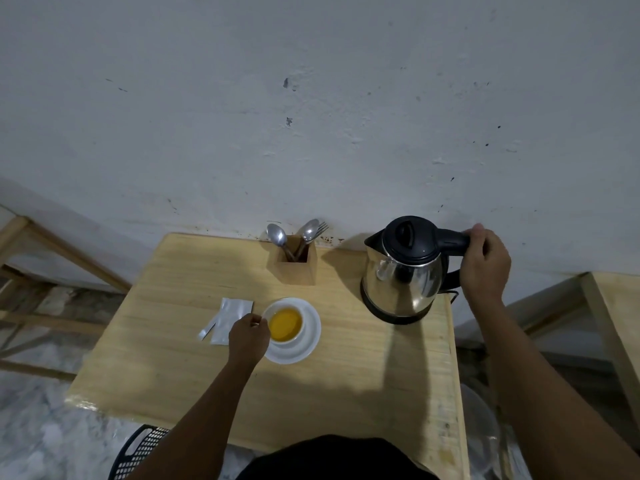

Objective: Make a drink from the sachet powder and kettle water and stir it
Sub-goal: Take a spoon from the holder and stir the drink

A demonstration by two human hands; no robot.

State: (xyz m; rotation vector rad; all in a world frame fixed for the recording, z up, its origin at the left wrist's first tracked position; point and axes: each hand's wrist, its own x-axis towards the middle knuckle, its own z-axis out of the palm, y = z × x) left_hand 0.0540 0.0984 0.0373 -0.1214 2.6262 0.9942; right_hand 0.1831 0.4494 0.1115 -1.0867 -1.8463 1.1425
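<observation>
A white cup [300, 311] filled with orange liquid stands on a white saucer [308, 344] in the middle of the wooden table [346, 368]. My left hand [248, 336] grips the cup at its left side. A steel kettle [403, 275] with a black lid sits upright on its base at the table's back right. My right hand [485, 265] is closed around the kettle's black handle. A torn silver sachet [230, 320] and its torn-off strip [207, 330] lie flat just left of the cup.
A wooden holder [294, 263] with two spoons and a fork stands at the back edge against the white wall. A second wooden table [616, 323] is at the right, a wooden frame [52, 251] at the left, and a black plastic basket [138, 452] below the front edge.
</observation>
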